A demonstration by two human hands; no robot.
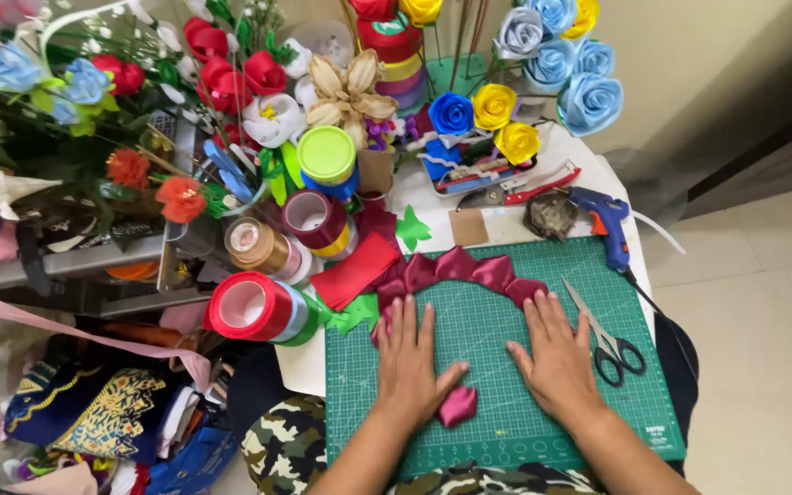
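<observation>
Both flat, open: left hand [408,362], right hand [556,357] on green mat [488,321] by maroon ribbon [458,268].

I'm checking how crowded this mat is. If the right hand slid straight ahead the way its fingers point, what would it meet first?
The right hand lies flat on the green cutting mat, fingers pointing away from the person. Straight ahead, its fingertips would first meet the near end of the arc of folded maroon ribbon petals, seemingly almost touching already.
</observation>
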